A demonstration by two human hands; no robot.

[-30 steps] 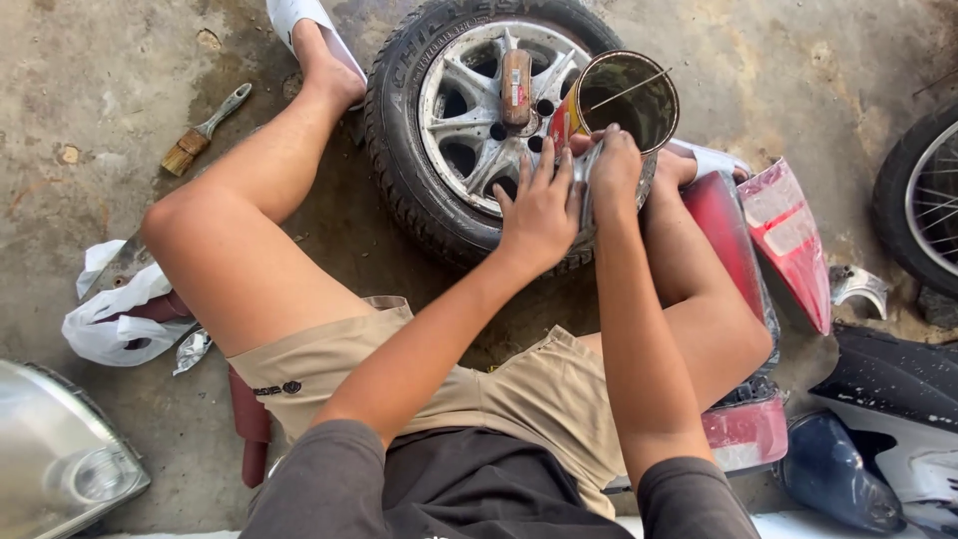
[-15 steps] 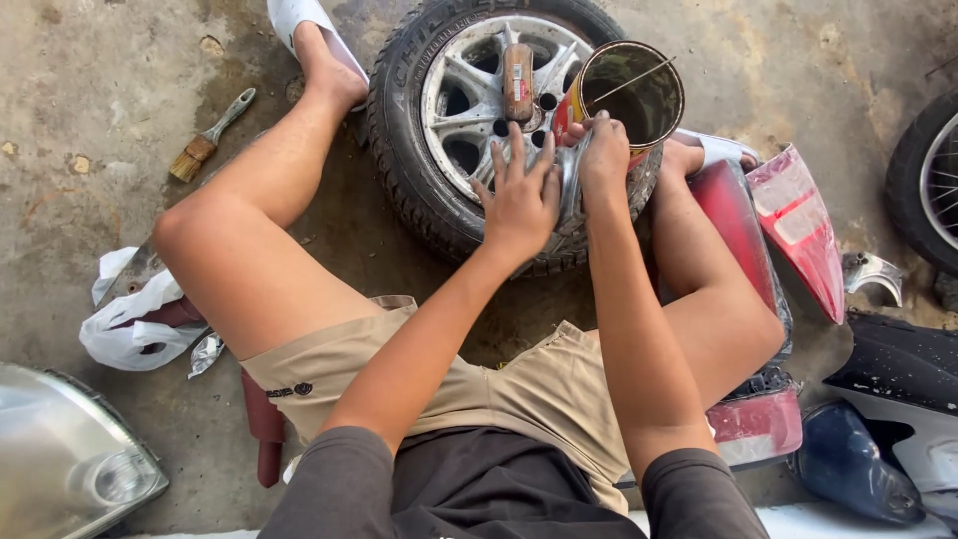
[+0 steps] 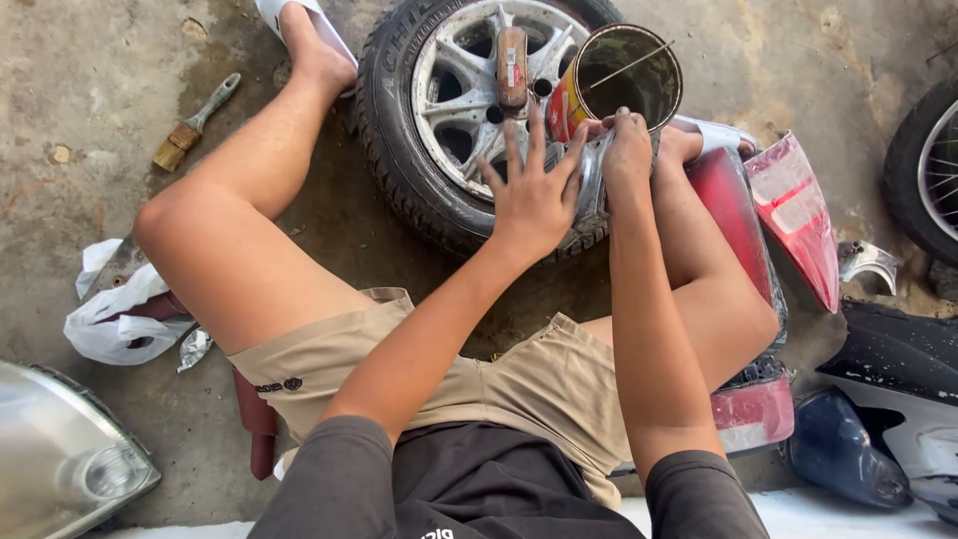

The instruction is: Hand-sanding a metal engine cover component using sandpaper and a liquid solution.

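Head view: your left hand point(image 3: 534, 200) lay spread, fingers open, on the wheel point(image 3: 469, 110); your right hand point(image 3: 629, 150) gripped the open can point(image 3: 624, 85).

A stained, cracked concrete floor point(image 3: 120, 120) carries everything. A car wheel point(image 3: 469, 130) with a silver alloy rim lies flat on it at the top centre, a paintbrush point(image 3: 195, 122) well to its left, and a crumpled white plastic bag point(image 3: 120, 314) lower left, near a headlight point(image 3: 60, 464) at the corner. To the right lie a red tail-light piece point(image 3: 798, 215), a dark blue panel point(image 3: 833, 449) and a second tyre point(image 3: 923, 170) at the edge.
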